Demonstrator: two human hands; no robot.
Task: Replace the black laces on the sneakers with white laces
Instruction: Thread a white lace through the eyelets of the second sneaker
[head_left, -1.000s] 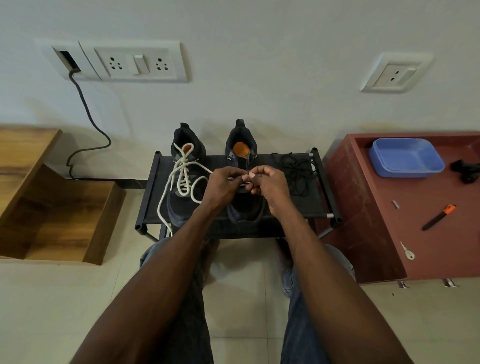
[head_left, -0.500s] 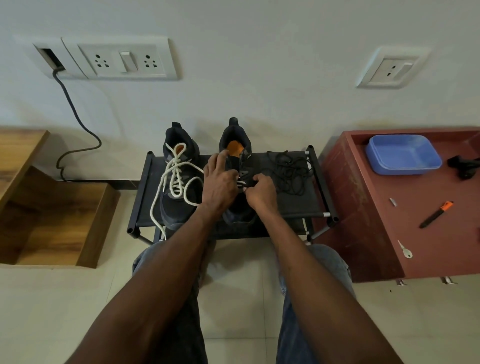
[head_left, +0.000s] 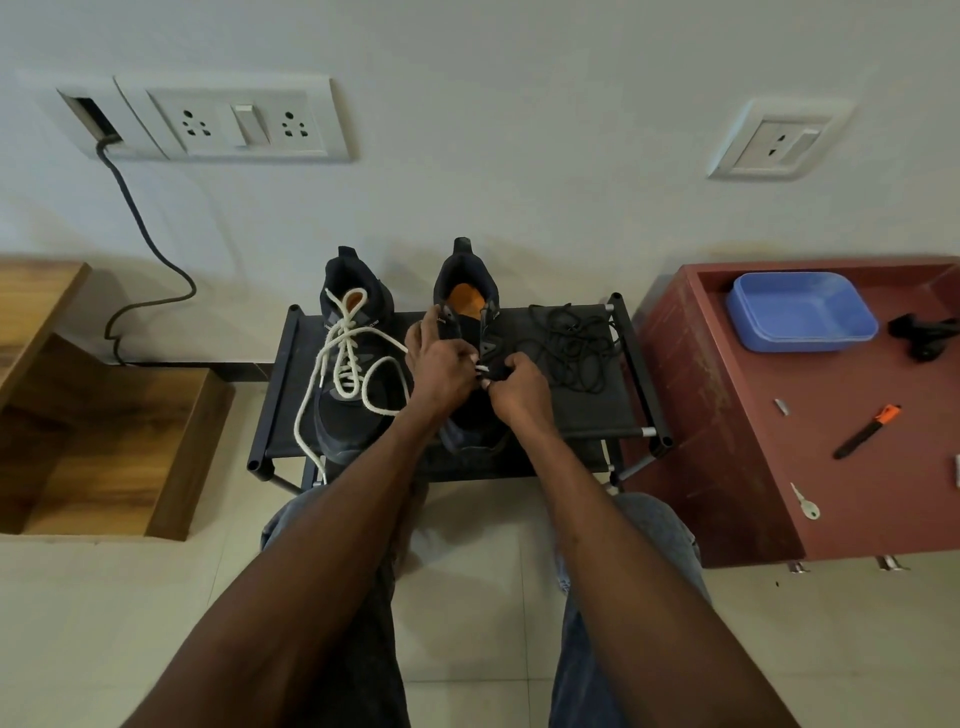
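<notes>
Two dark sneakers are seen on a black rack (head_left: 582, 415) in the head view. The right sneaker (head_left: 470, 317) lies under both hands; a white lace end (head_left: 482, 368) is pinched between the left hand (head_left: 441, 371) and the right hand (head_left: 517, 392), fingers curled. Left of the hands, the left sneaker (head_left: 345, 410) carries a white lace (head_left: 343, 358); right of them lie loose black laces (head_left: 571, 348). Tongue lettering is too small to be read.
</notes>
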